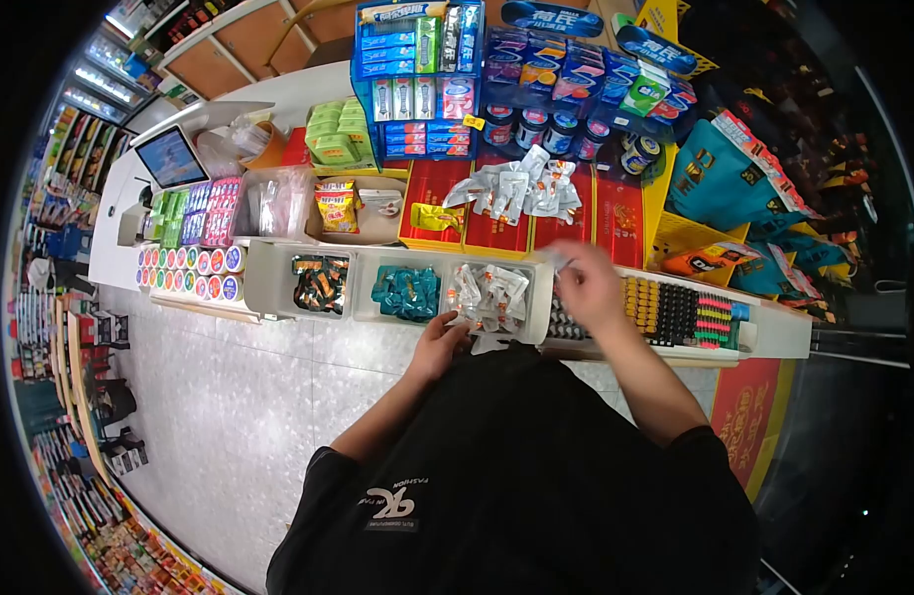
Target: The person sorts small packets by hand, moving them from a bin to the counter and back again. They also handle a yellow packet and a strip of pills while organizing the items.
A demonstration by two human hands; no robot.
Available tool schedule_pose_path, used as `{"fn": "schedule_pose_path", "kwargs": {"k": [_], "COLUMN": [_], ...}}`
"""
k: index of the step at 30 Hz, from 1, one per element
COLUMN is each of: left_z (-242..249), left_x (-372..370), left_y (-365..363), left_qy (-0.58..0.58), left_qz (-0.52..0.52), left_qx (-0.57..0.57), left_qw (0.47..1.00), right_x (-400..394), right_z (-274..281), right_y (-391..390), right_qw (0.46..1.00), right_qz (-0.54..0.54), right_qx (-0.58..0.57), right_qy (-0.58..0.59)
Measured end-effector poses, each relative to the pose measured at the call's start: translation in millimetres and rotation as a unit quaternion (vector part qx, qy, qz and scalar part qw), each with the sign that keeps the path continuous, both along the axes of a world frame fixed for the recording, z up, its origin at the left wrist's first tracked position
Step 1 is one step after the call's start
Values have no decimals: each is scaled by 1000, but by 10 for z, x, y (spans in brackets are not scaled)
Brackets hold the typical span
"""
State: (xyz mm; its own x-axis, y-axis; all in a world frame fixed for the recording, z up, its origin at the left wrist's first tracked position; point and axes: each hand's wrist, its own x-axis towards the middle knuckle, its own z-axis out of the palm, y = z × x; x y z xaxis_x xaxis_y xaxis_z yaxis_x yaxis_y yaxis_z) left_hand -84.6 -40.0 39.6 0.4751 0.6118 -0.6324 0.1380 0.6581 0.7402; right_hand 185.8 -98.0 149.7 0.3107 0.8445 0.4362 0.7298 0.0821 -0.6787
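My right hand (pixel 591 288) is raised over the right end of the row of bins, slightly blurred, with its fingers pinched on a small white packet (pixel 556 259). At the front edge of the clear bin (pixel 532 297), my left hand (pixel 442 344) has its fingers curled; what they grip is hidden. White foil snack packets (pixel 488 296) fill that bin. A loose pile of similar silver-white packets (pixel 524 190) lies on red boxes (pixel 496 233) behind it. Teal packets (pixel 405 292) and dark wrapped packets (pixel 320 284) sit in the bins to the left.
A blue gum rack (pixel 417 124) stands behind the red boxes. Rows of black and yellow small items (pixel 660 312) lie right of the bins. Stacked round tubs (pixel 191 273) and a tablet screen (pixel 169 157) are at left. Tiled floor (pixel 248 397) lies below the counter.
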Motion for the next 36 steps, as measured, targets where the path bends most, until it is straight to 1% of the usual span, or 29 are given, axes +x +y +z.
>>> {"fn": "schedule_pose_path", "kwargs": {"k": [1, 2, 3, 5, 6, 8, 9, 11, 12, 14, 15, 17, 18, 19, 20, 21, 22, 25, 27, 28, 29, 30, 31, 33, 34, 35, 36], "left_z": [8, 19, 31, 75, 93, 127, 130, 26, 22, 37, 53, 85, 93, 98, 70, 43, 15, 5, 12, 14, 15, 43, 57, 51, 52, 47, 48], "left_x": [15, 40, 60, 133, 155, 156, 160, 139, 129, 128, 129, 127, 128, 125, 104, 76, 57, 36, 16, 10, 6, 11, 11, -5, -19, -21, -17], "left_y": [9, 15, 11, -10, -1, 8, -9, -28, -28, -25, -15, -14, -25, -39, -35, -18, -11, -28, -31, -37, -59, -93, -116, -113, -125, -133, -134], "left_qy": [0, -8, -16, -13, -10, -6, -3, -10, -15, -21, -21, -22, -18, -14, -15, -5, 5, 8, 10, 11, 12, -2, -16, -19, -20, -19, -24], "left_qz": [-4, -2, 1, -17, -31, -40, -48, -52, -55, -59, -58, -56, -54, -54, -55, -86, -118, -111, -109, -107, -105, -76, -46, -42, -42, -39, -37], "left_qx": [1, -6, -13, 9, 32, 34, 32, 19, 8, 0, 2, 5, 8, 11, 12, 11, 10, 10, 9, 8, 8, 5, 3, -2, -7, -9, -12], "left_qw": [1000, 1000, 1000, 1000, 999, 999, 998, 998, 998, 998, 998, 998, 998, 998, 998, 996, 993, 994, 994, 994, 994, 997, 999, 999, 999, 999, 999], "right_x": [-144, -303, -409, -514, -500, -424, -329, -50, 68, 250, 298, 375, 404, 433, 447, 448, 457, 511, 596, 632, 673, 706, 719, 711, 648, 564, 464], "right_z": [-2, -41, -150, -391, -324, -164, -124, -76, -85, -132, -142, -182, -211, -244, -286, -290, -303, -367, -381, -395, -409, -419, -389, -286, -182, -79, 18], "right_y": [-21, 9, 36, 146, 187, 272, 334, 467, 521, 648, 705, 815, 893, 929, 959, 983, 1007, 1081, 1087, 1061, 1014, 956, 884, 723, 636, 538, 431], "right_qw": [995, 991, 984, 986, 986, 993, 993, 993, 993, 965, 965, 929, 920, 920, 913, 906, 906, 897, 905, 905, 918, 928, 929, 940, 936, 936, 929], "right_qz": [92, 127, 151, 116, 115, 56, 53, -24, -28, -135, -136, -264, -295, -296, -298, -301, -302, -306, -273, -272, -268, -263, -261, -227, -204, -202, -140], "right_qx": [-38, -21, -89, -105, -103, -71, -71, -55, -55, -186, -183, -230, -246, -245, -268, -292, -292, -318, -320, -320, -286, -253, -254, -162, -163, -167, -158], "right_qy": [13, -36, -13, -64, -63, -82, -83, -102, -103, -127, -128, -122, -80, -81, -68, -56, -55, -19, 67, 67, 70, 72, 70, 195, 237, 236, 303]}}
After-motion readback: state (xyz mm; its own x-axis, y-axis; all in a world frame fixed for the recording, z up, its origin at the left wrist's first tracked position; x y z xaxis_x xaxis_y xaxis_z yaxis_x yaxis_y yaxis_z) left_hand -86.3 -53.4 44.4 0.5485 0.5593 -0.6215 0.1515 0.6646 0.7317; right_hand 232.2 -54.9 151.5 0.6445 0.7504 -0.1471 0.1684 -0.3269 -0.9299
